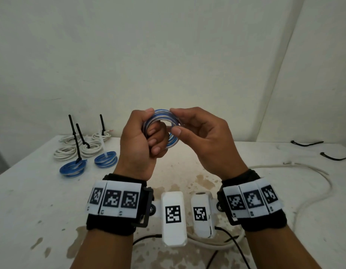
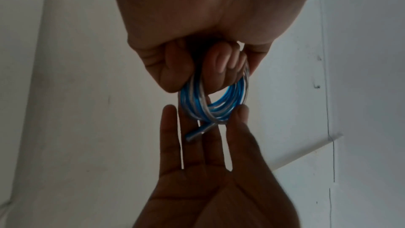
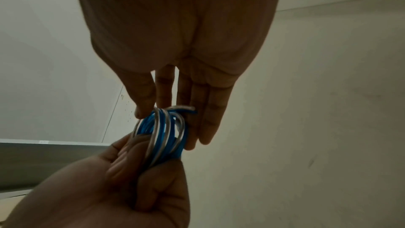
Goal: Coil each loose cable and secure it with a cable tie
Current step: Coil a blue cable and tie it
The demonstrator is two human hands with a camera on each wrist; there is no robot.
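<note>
Left hand (image 1: 141, 140) has the blue-and-white coil (image 1: 164, 121) clenched in its grip, fingers curled through the loop, raised clear of the counter (image 1: 32, 191). Right hand (image 1: 203, 136) pinches the far side of the coil between thumb and fingertips (image 3: 140, 110); its other fingers lie straight. Cable end (image 2: 195, 133) sticks out just beyond that pinch. I'd tuck the end flat against the turns and keep the left grip tight before reaching for a tie. Both palms face each other, wrists level.
</note>
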